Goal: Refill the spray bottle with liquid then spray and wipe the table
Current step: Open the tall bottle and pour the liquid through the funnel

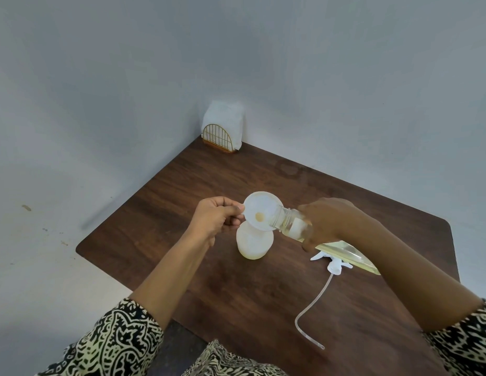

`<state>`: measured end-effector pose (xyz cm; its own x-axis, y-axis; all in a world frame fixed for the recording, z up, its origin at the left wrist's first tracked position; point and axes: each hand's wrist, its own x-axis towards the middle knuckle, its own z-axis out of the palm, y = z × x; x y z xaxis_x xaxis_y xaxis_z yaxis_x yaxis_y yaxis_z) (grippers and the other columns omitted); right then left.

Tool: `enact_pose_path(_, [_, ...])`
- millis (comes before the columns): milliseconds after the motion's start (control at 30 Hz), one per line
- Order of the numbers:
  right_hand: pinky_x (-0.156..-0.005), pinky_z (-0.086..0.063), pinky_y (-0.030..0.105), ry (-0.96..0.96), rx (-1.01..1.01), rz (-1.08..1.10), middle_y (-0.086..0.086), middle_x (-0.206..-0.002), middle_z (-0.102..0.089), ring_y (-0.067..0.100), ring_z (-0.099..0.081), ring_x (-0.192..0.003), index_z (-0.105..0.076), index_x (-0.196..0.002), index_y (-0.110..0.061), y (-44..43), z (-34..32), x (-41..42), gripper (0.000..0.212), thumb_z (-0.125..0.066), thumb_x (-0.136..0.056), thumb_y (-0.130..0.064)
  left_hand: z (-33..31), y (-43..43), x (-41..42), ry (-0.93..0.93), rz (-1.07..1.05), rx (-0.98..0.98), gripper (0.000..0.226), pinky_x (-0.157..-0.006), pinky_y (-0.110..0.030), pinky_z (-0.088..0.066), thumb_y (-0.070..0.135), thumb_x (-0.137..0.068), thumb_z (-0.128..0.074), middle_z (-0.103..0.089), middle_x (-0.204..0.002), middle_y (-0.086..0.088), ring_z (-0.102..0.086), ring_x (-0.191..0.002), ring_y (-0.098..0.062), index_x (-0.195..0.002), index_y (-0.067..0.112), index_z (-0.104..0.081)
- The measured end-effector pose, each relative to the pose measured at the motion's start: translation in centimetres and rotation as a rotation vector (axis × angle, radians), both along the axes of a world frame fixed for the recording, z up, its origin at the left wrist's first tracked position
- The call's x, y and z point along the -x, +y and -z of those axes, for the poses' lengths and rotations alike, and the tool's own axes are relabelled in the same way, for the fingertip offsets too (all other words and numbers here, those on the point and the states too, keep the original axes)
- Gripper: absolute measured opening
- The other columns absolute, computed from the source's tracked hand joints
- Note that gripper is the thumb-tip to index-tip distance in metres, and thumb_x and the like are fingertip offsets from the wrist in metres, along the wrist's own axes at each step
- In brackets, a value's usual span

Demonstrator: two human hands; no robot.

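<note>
A: Head view. The spray bottle [254,244] stands open near the middle of the table [331,202], a white funnel [260,211] seated in its neck. The left hand [217,217] pinches the funnel's rim between thumb and fingers. The right hand [327,222] is wrapped around a clear refill bottle [293,225], tipped almost level, its mouth over the funnel's right rim.

B: Risks?

A: The funnel looks tilted rather than square on the neck. If the pinch slackens, it could tip and take the liquid with it. The refill bottle's mouth sits at the rim, not over the centre, so a quick pour could run down the outside. Pale yellow liquid sits low in the spray bottle, with a little at the funnel's throat. Too fast a pour may back up there.

B: Anything underfoot?

A: The trigger head [334,263] lies just right of the spray bottle, beneath the right forearm, its dip tube [311,308] trailing toward the near edge. A dropping elbow could sweep it off.

B: Room?

A: Bare wood far and right. The napkin holder [222,131] is well apart in the far corner. The left edge is nearer the spray bottle than the right one.
</note>
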<state>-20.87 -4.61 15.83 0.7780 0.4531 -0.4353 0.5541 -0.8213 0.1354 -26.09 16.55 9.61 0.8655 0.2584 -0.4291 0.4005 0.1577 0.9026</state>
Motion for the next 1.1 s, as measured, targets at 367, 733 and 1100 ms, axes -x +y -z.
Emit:
enact_pose_path(367, [-0.07,-0.045,0.03,-0.006,0.006,-0.005,-0.009,-0.09,-0.059,0.017,-0.056,-0.086,-0.055,-0.108,-0.026,0.13,-0.15,0.05,0.052,-0.07,-0.065,-0.052,-0.04,-0.05,0.08,-0.002,-0.003,-0.005,0.002,-0.061,-0.028,-0.057,0.003,-0.084,-0.068,-0.067,-0.062,-0.007,-0.057,-0.048,-0.009,-0.083,0.002,-0.07])
enact_pose_path(733, [-0.072,-0.048,0.031,0.008,0.014,-0.003,-0.009,-0.09,-0.059,0.017,-0.055,-0.086,-0.054,-0.109,-0.026,0.16,-0.1,-0.1,0.054,-0.07,-0.064,-0.053,-0.05,-0.05,0.0,0.006,-0.007,-0.011,0.004,-0.061,-0.028,-0.058,0.003,-0.083,-0.068,-0.068,-0.063,-0.007,-0.058,-0.05,-0.01,-0.086,0.001,-0.071])
enact_pose_path(1100, [-0.069,-0.045,0.03,0.013,0.014,-0.007,-0.009,-0.089,-0.059,0.017,-0.055,-0.084,-0.056,-0.108,-0.026,0.16,-0.13,-0.07,0.053,-0.07,-0.065,-0.053,0.06,-0.05,-0.01,0.005,-0.01,-0.008,0.005,-0.065,-0.031,-0.058,0.003,-0.083,-0.068,-0.068,-0.064,-0.008,-0.057,-0.05,-0.01,-0.087,0.0,-0.071])
